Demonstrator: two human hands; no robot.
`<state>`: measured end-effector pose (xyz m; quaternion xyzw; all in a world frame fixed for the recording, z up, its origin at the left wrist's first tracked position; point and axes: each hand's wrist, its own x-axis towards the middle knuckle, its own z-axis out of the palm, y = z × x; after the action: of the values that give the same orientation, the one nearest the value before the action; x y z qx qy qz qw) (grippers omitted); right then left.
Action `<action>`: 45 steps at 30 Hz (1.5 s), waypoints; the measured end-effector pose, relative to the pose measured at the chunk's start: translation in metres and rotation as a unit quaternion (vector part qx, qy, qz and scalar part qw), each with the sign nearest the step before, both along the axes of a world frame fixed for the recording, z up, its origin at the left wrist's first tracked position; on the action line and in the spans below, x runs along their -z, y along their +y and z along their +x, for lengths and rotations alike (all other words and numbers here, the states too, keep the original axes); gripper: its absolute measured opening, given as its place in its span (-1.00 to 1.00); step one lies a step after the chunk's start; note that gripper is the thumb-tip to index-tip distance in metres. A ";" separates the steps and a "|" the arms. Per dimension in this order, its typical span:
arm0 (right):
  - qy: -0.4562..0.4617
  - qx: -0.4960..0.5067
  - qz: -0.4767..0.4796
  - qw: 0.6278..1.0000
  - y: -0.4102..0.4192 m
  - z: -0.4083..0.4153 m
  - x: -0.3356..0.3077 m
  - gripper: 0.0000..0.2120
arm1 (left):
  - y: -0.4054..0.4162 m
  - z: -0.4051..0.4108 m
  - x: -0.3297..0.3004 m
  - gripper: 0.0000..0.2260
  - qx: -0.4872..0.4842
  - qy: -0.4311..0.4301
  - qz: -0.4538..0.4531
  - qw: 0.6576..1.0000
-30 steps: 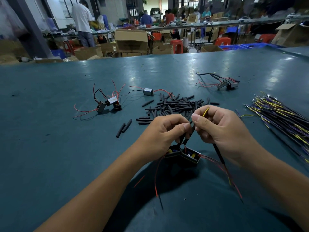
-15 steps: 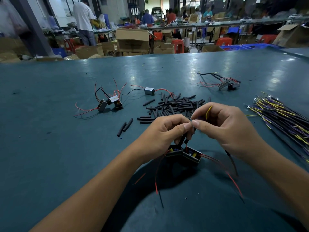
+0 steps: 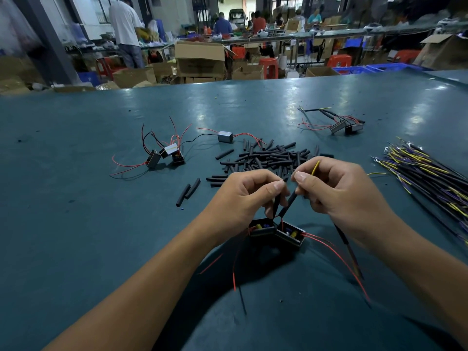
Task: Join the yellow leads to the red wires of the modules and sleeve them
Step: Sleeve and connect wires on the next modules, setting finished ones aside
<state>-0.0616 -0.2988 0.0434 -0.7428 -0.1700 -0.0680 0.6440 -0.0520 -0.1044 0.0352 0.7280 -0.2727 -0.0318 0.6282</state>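
Over the green table (image 3: 76, 224), the left hand (image 3: 243, 198) pinches one black sleeve (image 3: 276, 206) and the right hand (image 3: 336, 193) pinches a yellow lead (image 3: 315, 167) above two modules (image 3: 276, 230), so a loose pinch may let the sleeve slip off.

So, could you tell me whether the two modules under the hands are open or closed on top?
Open: both modules show yellow and blue parts inside their black cases, with no covers on.

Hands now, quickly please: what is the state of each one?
Left hand: closed, pinching a black sleeve above the two modules.
Right hand: closed, pinching a yellow lead.
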 end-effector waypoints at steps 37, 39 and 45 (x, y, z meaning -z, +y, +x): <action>-0.044 0.019 -0.021 0.999 0.008 -0.003 0.003 -0.92 | -0.002 0.000 0.002 -0.87 -0.015 0.006 -0.038 0.999; -0.040 0.015 -0.015 0.999 0.008 -0.003 0.003 -0.92 | -0.002 0.000 0.002 -0.86 -0.015 0.007 -0.040 0.999; -0.049 0.018 -0.022 0.998 0.009 -0.003 0.003 -0.92 | -0.003 -0.003 -0.001 -0.89 -0.029 0.007 -0.022 0.999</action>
<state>-0.0646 -0.2901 0.0408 -0.7555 -0.1894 -0.1127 0.6170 -0.0549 -0.1071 0.0367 0.7212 -0.2477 -0.0132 0.6468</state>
